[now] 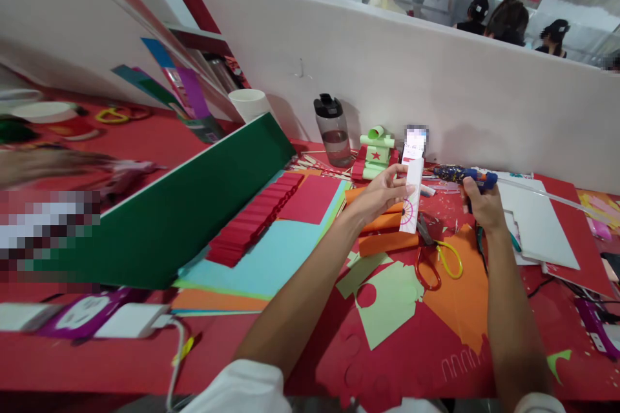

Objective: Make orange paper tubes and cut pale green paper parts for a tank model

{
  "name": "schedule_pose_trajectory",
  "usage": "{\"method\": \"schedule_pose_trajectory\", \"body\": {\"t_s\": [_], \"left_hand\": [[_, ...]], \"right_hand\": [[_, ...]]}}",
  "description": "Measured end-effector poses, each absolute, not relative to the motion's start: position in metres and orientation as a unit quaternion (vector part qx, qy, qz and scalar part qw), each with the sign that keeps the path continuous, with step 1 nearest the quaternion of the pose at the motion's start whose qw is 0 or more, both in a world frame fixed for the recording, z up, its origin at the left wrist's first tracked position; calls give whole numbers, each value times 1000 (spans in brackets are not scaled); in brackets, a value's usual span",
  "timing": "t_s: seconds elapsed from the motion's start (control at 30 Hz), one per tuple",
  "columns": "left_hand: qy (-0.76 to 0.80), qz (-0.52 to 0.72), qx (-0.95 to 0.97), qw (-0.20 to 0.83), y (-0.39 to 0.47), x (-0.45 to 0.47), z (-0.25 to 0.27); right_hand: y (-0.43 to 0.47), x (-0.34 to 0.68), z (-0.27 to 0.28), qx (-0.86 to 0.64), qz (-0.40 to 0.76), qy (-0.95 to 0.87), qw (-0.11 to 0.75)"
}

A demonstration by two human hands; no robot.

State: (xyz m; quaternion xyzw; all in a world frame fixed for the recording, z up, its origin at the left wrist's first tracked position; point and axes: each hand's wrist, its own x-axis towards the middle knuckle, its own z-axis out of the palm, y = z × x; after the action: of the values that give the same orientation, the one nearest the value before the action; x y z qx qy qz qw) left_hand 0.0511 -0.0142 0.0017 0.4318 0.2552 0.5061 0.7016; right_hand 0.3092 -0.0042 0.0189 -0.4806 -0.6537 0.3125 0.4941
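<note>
Pinching one white strip (pixel 412 193), the left hand (pixel 382 195) faces the right hand (pixel 485 204), clamped on one glue gun (pixel 477 178).

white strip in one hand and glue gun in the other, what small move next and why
Probably ease the glue gun in to the edge of the white strip. The right hand grips it with the front end aimed toward the strip, which the left hand holds up off the table. Whether the two already touch is hard to tell.
</note>
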Motion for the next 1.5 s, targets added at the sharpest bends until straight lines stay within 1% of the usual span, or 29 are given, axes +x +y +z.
{"method": "schedule_pose_trajectory", "body": {"t_s": [0.2,0.47,0.73,1.0,1.37,1.5], "left_hand": [[258,519,405,707,-12,50,2],[256,516,403,711,-13,51,3],[259,529,389,708,-9,50,-2],[255,537,385,706,-9,50,-1],[250,536,379,712,-10,50,-2],[248,538,376,712,-9,50,-2]], "right_hand": [[-2,318,14,-462,338,-680,457],[-2,314,13,-476,328,-657,484],[-5,320,14,-457,349,-692,435],[-10,315,21,-448,392,-678,432],[-7,313,18,-470,342,-677,451],[-5,316,15,-470,338,-683,445]]}}
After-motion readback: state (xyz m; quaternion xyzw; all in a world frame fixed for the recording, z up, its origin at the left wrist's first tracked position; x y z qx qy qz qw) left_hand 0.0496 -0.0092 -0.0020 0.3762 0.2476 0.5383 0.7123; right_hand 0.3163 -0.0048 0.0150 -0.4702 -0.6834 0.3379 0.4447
